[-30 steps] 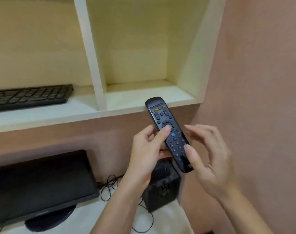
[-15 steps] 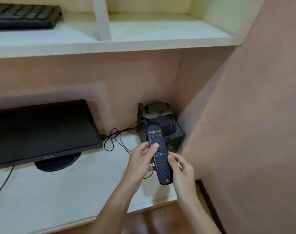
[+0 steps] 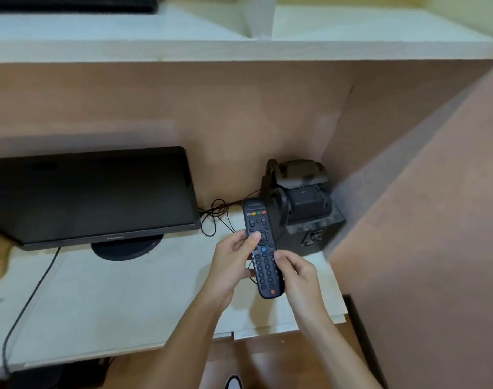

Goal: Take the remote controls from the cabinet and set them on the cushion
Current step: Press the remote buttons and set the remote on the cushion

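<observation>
**Holding the remote control [image 3: 263, 251] over the counter [image 3: 113, 299]**

Gripping its middle with the left hand [image 3: 234, 265], thumb on the buttons; pinching its right edge with the right hand [image 3: 298, 276]. Pointing its top end far, just in front of a dusty black box [image 3: 304, 209] in the far right corner. Leaving a dark monitor [image 3: 91, 192] to the left, loose cables [image 3: 216, 217] between. Standing under a pale shelf [image 3: 239, 49], beside a brown panel [image 3: 422, 220] on the right.

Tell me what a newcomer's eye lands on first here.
The black remote control at centre, gripped by the left hand and the right hand above the pale desk. Next come the dark monitor at left and a dusty black device in the corner behind the remote.
</observation>
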### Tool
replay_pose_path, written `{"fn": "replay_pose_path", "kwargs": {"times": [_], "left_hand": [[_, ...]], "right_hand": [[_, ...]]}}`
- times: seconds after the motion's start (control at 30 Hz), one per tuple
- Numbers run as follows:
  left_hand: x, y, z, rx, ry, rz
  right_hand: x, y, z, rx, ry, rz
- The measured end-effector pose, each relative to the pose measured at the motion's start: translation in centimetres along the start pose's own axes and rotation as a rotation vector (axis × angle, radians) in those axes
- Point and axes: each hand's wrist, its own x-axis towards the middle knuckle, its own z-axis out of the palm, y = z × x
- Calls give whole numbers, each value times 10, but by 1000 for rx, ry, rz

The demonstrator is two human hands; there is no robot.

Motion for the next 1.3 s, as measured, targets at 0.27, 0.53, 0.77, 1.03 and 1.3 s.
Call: {"fn": "replay_pose_path", "kwargs": {"times": [0.27, 0.53, 0.77, 1.03, 1.3], "left_hand": [[-13, 2, -49, -99, 128, 41], [-62, -7, -90, -209, 476, 91], [-135, -29, -87, -329, 821, 109], [-233, -75, -61, -383, 1197, 148], [-355, -114, -37, -501, 1573, 231]], "right_hand": [[3, 1, 48, -40, -175, -7], [-3, 5, 95, -132, -519, -5], [-31, 8, 112, -255, -926, -36], [-101, 41, 119, -359, -1304, -1], [-212, 67, 139, -462, -1775, -127]]}}
